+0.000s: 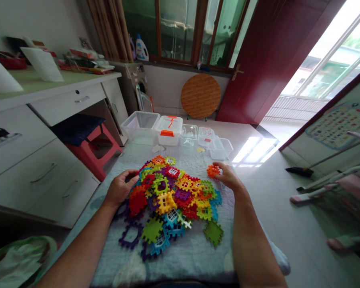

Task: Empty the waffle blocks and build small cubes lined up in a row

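A heap of colourful interlocking plastic building blocks [166,201] lies on the cloth-covered table [195,256]. Many are square with toothed edges, some with window grids. My right hand [228,176] grips an orange building block [213,171] between thumb and fingers, to the right of the heap. At the heap's left edge is my left hand [121,187], its fingers curled and thumb close to the index finger; what it grips, if anything, is not clear among the blocks. A green block [213,233] lies apart at the near right, and a purple frame block [131,235] at the near left.
Along the table's far edge stand an open clear bin [141,127], a lidded box with orange latches [169,130] and several smaller clear containers [189,135]. A red stool [100,156] and white drawers [45,168] are on the left. A folded chair [348,188] stands at right.
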Available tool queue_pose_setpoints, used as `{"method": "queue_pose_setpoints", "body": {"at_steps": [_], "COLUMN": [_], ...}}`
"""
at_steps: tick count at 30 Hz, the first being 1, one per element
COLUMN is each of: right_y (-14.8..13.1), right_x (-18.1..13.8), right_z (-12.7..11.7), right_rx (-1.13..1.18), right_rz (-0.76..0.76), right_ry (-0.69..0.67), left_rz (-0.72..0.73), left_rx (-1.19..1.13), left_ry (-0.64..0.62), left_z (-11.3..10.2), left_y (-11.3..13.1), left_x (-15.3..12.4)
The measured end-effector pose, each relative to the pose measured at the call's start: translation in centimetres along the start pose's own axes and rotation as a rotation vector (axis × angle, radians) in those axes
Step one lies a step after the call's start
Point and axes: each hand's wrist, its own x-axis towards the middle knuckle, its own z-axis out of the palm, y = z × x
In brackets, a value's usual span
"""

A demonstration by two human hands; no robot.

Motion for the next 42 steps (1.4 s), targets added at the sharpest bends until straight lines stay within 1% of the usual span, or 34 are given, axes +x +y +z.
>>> {"method": "queue_pose_setpoints", "body": {"at_steps": [4, 10, 15, 18, 20, 22, 25, 27, 31, 34, 39, 42], "right_y": [-0.7, -1.6, -1.8, -2.0, -1.8, -1.3, 0.0, 0.8, 1.7, 1.6, 0.2, -0.5], "right_x": [-0.1, -0.1, 0.2, 0.3, 0.2, 0.0, -0.1, -0.1, 0.0, -0.2, -0.1, 0.2], "right_z": [0.4, 0.2, 0.5, 0.4, 0.0, -0.6, -1.3, -1.4, -1.2, -1.2, -0.6, 0.2], "right_rx": [-0.099, -0.189, -0.250, -0.267, -0.258, -0.244, -0.256, -0.275, -0.298, -0.317, -0.369, -0.401], "right_rz": [-0.003, -0.013, 0.041, 0.058, 0.059, 0.085, 0.188, 0.246, 0.288, 0.323, 0.497, 0.574], "right_ry": [-0.075, -0.143, -0.211, -0.230, -0.206, -0.138, -0.001, 0.055, 0.049, 0.062, 0.167, 0.197], "left_rz": [-0.002, 0.003, 0.018, 0.025, 0.027, 0.028, 0.026, 0.025, 0.015, 0.008, 0.010, 0.002], "left_rx": [0.009, 0.023, 0.048, 0.053, 0.038, 0.031, 0.046, 0.051, 0.059, 0.063, 0.073, 0.067], "left_ry": [0.005, 0.006, -0.004, -0.007, -0.009, -0.006, -0.004, -0.006, -0.009, -0.019, -0.021, -0.022], "left_z": [0.0, -0.2, -0.2, -0.2, -0.1, -0.1, -0.1, -0.1, -0.1, -0.1, -0.2, -0.2], "left_y": [0.0, 0.8, 0.9, 0.6, 0.4, 0.2, 0.1, 0.1, -0.2, -0.5, -0.3, 0.0], "left_x": [0.0, -0.1, -0.1, 0.0, 0.0, 0.0, 0.0, 0.0, 0.1, 0.2, 0.2, 0.1]}}
